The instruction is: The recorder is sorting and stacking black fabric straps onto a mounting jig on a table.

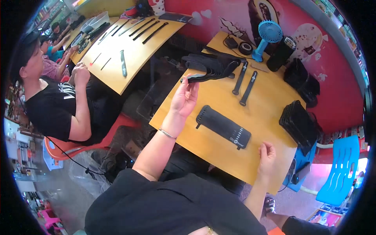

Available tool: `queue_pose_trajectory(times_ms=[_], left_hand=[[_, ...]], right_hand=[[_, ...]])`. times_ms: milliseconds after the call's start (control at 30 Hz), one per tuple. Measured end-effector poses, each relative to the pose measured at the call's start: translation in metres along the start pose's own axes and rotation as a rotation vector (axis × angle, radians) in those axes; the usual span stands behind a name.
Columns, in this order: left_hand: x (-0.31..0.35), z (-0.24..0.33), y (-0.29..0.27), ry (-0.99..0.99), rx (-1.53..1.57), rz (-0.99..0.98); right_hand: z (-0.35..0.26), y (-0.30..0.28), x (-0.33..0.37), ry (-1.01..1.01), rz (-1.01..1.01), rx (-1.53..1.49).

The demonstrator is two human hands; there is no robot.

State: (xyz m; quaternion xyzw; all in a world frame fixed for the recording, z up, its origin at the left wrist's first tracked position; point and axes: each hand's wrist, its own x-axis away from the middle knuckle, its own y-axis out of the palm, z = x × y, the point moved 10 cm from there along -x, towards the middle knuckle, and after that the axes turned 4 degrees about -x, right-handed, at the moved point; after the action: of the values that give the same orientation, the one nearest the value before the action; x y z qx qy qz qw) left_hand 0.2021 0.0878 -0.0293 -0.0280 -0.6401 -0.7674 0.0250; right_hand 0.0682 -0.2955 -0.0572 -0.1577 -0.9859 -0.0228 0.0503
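My left hand (pixel 185 98) reaches to a pile of black folded pieces (pixel 213 65) at the table's far left. Its fingers pinch the pale edge of one black piece (pixel 196 76) on the near side of the pile. Over the near right part of the table, my right hand (pixel 267 157) is curled closed, and nothing shows in it. Between the hands lies a flat black panel (pixel 223 127) with small holes along one end, white print at the other and short tabs. Beyond it are two black straps with rounded ends, one (pixel 240 78) beside the other (pixel 248 89).
A blue fan (pixel 269 35), a tape roll (pixel 245 48) and a black cylinder (pixel 282 53) stand at the back. Black stacked panels (pixel 298 124) sit at the right edge. A seated person (pixel 55 94) works at the left table (pixel 113 74), where several straps lie. A blue chair (pixel 340 172) stands right.
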Motion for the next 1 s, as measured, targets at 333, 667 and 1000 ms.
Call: queue_pose_trajectory(times_ms=[333,667,1000], left_hand=[[0.001,-0.002,0.004,0.015,-0.027,0.060],[0.007,-0.007,0.012,0.027,-0.074,0.078],[0.012,-0.018,0.020,0.017,-0.130,0.061]], right_hand=[[-0.010,0.018,0.009,-0.167,0.030,0.250],[-0.011,0.020,0.012,-0.121,0.062,0.275],[-0.017,0.021,0.010,-0.169,0.064,0.373]])
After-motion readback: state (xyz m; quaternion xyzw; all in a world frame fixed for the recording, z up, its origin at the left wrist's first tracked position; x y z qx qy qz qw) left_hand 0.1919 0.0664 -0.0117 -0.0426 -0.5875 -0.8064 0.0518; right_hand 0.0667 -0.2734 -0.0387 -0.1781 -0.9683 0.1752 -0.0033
